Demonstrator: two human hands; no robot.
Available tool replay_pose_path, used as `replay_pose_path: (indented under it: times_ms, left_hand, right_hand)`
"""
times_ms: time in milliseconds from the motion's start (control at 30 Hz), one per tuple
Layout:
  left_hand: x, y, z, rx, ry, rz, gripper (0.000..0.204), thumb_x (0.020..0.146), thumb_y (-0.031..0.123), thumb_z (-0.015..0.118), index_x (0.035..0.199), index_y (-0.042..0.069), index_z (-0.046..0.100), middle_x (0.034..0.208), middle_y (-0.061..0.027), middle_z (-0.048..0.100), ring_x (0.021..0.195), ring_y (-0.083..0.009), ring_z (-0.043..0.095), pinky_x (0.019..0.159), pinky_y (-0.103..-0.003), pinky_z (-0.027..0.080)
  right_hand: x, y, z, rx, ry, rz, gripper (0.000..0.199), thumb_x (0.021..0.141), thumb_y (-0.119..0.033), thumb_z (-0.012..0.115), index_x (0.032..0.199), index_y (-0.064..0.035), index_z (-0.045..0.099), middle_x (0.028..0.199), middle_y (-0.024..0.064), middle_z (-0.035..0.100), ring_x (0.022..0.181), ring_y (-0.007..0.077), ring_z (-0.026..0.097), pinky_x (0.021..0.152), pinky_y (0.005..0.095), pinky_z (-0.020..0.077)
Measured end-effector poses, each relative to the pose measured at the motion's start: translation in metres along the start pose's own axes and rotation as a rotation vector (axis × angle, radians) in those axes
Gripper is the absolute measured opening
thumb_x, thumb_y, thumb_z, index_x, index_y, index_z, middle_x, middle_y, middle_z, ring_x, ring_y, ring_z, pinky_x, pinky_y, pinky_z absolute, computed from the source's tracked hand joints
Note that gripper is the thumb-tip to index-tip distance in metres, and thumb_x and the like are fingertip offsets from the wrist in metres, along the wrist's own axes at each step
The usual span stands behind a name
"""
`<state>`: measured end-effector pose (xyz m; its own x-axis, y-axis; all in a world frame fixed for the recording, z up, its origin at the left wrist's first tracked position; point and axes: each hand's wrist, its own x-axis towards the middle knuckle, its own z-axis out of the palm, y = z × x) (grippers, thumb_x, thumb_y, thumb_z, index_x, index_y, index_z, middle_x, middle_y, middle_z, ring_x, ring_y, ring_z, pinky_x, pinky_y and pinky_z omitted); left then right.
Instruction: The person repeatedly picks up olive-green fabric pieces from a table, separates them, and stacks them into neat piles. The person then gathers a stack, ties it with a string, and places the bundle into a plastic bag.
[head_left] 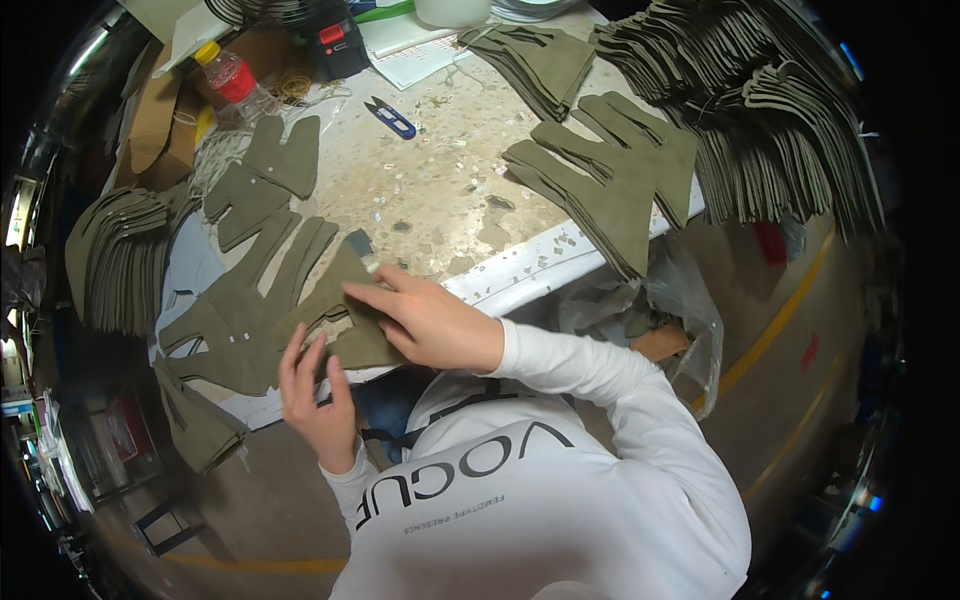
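Note:
An olive-green fabric glove piece point(352, 272) lies at the table's near edge, partly hidden by my hands. My right hand point(435, 322) rests on it from the right, index finger stretched across it and thumb slightly bent; nothing is lifted. At its lower left side, my left hand point(318, 398) has its fingers spread, the tips at the fabric's edge. Left of these, more cut glove pieces point(232, 325) overlap on the table, some with small pale dots. Another dotted piece point(268, 180) lies farther back.
Blue thread snips point(392, 118) lie mid-table. Stacked glove pieces point(625, 180) sit at the right, beside larger bundles point(770, 130). A bottle with a yellow cap point(235, 80) stands back left. A plastic bag point(690, 320) hangs below the right edge; another bundle point(120, 260) is far left.

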<state>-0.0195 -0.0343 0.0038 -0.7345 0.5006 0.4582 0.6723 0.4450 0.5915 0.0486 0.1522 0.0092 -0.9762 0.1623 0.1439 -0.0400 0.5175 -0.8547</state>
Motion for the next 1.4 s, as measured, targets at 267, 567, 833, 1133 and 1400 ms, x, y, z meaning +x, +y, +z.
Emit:
replay_pose_path:
  times_ms: [267,567,833,1133,1400]
  left_hand:
    - [0.005,0.016,0.009,-0.072,-0.012,0.013,0.022,0.085,0.003,0.063,0.105,0.002,0.072,0.118,-0.0146,0.066,0.107,-0.0314,0.064,0.091,-0.039,0.05]
    - [0.01,0.017,0.016,-0.08,-0.073,0.001,0.018,0.085,0.003,0.064,0.102,0.001,0.072,0.116,-0.0153,0.067,0.105,-0.0305,0.065,0.09,-0.037,0.05]
    - [0.021,-0.008,-0.006,0.037,0.074,0.02,0.013,0.085,0.002,0.066,0.097,0.0,0.071,0.101,-0.0126,0.071,0.088,-0.0248,0.069,0.08,-0.032,0.054]
    - [0.012,-0.067,-0.075,0.125,0.379,-0.424,0.011,0.088,0.008,0.066,0.095,0.002,0.071,0.083,-0.0095,0.07,0.065,-0.0139,0.065,0.062,-0.026,0.051]
    - [0.036,-0.091,-0.039,0.303,0.175,-0.408,0.017,0.08,0.019,0.074,0.092,0.008,0.07,0.086,-0.0048,0.063,0.071,-0.0256,0.063,0.063,-0.038,0.05]
  right_hand:
    - [-0.011,-0.026,-0.099,-0.169,0.329,-0.259,0.052,0.081,0.001,0.058,0.133,-0.0072,0.057,0.132,0.0184,0.054,0.102,0.0328,0.064,0.084,0.0385,0.0528]
    - [-0.128,0.087,-0.165,-0.195,0.871,0.196,0.048,0.087,-0.004,0.063,0.135,-0.0048,0.056,0.127,0.0079,0.057,0.101,0.0129,0.056,0.085,0.0228,0.0449]
    - [-0.146,0.097,-0.175,-0.903,0.821,0.381,0.046,0.089,-0.019,0.064,0.132,-0.0053,0.057,0.123,0.0174,0.057,0.115,0.0373,0.052,0.1,0.044,0.0385]
    - [-0.072,0.131,-0.171,-0.853,0.498,0.24,0.049,0.1,-0.031,0.052,0.143,-0.0076,0.047,0.142,0.0219,0.047,0.136,0.04,0.038,0.111,0.0462,0.0295]
    - [-0.057,0.078,-0.143,-0.645,0.448,0.05,0.036,0.097,-0.015,0.054,0.131,-0.0034,0.059,0.135,0.0166,0.055,0.129,0.033,0.048,0.108,0.0404,0.0342]
